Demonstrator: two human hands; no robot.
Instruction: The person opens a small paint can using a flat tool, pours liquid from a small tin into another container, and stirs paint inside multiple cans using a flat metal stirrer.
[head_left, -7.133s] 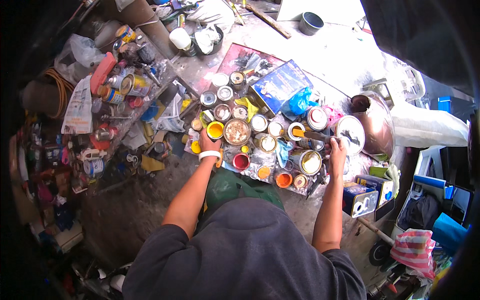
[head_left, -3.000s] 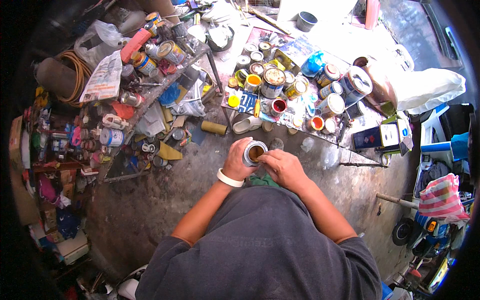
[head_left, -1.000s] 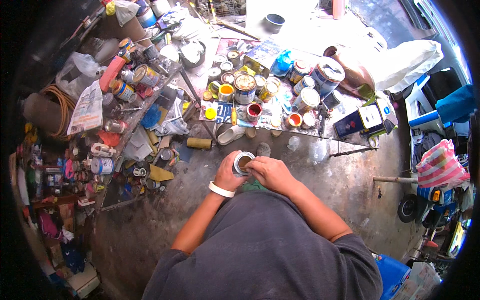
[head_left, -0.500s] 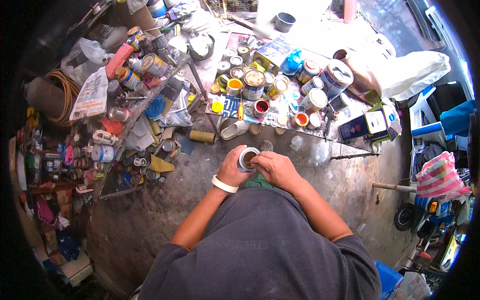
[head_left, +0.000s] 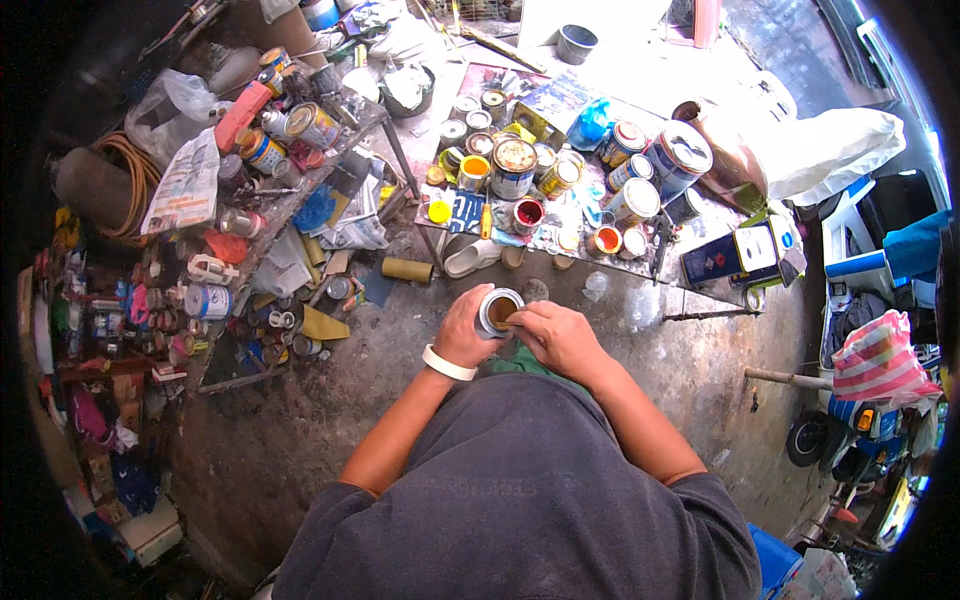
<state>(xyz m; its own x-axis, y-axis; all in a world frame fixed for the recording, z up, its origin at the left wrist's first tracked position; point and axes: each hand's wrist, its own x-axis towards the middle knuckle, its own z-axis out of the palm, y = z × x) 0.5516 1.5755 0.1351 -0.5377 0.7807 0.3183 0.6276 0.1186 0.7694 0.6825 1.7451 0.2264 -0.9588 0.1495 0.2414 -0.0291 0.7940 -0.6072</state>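
Note:
My left hand (head_left: 462, 332), with a white band at the wrist, is wrapped round a small open metal can (head_left: 485, 312) in front of my belly. The can is tilted so that its mouth shows, and there is brown liquid inside. My right hand (head_left: 558, 338) is closed in a pinch at the can's right rim, fingertips over the opening. Whatever those fingertips hold, if anything, is hidden. Ahead, on a low table, stand open tins of yellow paint (head_left: 474, 172), red paint (head_left: 528, 214) and orange paint (head_left: 606, 239).
Several more paint cans (head_left: 514, 166) crowd the table, beside a yellow-handled brush (head_left: 486, 221). A cluttered bench (head_left: 318, 188) stands on the left. White shoes (head_left: 472, 258) and a cardboard tube (head_left: 407, 270) lie on the floor. A striped bag (head_left: 882, 355) hangs at the right.
Little differs. My right fingertips have shifted slightly at the can's mouth, and more of the brown liquid shows. The surroundings sit slightly differently in view as my head moves.

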